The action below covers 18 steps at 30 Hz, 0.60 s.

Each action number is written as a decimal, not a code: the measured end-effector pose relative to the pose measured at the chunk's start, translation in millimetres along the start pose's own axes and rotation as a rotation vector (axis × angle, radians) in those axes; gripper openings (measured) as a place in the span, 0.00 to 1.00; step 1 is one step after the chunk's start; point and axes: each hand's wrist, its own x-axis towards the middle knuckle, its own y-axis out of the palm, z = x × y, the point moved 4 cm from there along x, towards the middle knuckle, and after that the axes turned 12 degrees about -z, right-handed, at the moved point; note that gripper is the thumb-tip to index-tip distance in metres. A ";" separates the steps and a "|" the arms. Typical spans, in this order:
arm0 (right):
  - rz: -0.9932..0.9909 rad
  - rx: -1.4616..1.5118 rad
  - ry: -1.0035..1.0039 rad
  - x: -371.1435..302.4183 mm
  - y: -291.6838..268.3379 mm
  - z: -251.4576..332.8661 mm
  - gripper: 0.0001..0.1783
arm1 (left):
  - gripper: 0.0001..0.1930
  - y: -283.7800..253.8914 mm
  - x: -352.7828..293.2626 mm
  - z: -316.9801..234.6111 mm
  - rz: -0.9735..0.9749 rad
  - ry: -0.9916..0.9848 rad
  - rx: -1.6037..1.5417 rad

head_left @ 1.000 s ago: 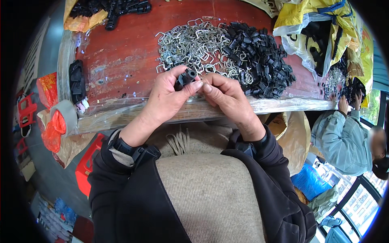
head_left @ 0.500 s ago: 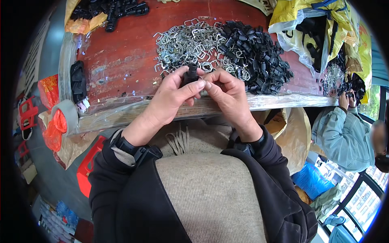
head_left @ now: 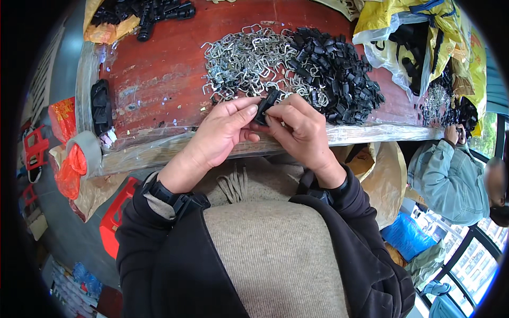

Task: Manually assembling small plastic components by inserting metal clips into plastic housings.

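Note:
Between my two hands is a dark, elongated black plastic part (head_left: 269, 102), held slanted above the table's front edge. My left hand (head_left: 222, 130) grips its lower end between thumb and fingers. My right hand (head_left: 302, 130) is closed at its right side, with thumb and bent forefinger against it; the fingertips partly hide the part. Just beyond the hands lies a heap of bent silver metal hooks (head_left: 238, 58). Touching that heap on the right is a pile of small black plastic pieces (head_left: 344, 79).
The red table (head_left: 164, 74) has a plastic-wrapped front edge. More black parts (head_left: 164, 11) lie at the far left, one black piece (head_left: 101, 106) at the left edge. A tape roll (head_left: 87, 151) hangs by the corner. Yellow bags (head_left: 376, 18) stand right, near another person's sleeve (head_left: 445, 183).
The black part has turned from upright to slanted, its top leaning right. My right hand has shifted slightly, its fingers now more curled against the part; my left hand stays nearly in place.

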 end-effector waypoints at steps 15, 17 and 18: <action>0.160 -0.074 0.017 0.6 -1.9 0.2 0.05 | 0.17 7.6 -2.2 0.9 0.067 0.044 0.240; 0.168 -0.021 0.057 -1.3 -6.8 3.6 0.05 | 0.16 7.2 -5.4 4.8 0.079 -0.011 0.173; 0.182 0.036 0.101 -2.5 -9.1 4.1 0.05 | 0.16 8.5 -7.3 4.8 0.081 -0.006 0.175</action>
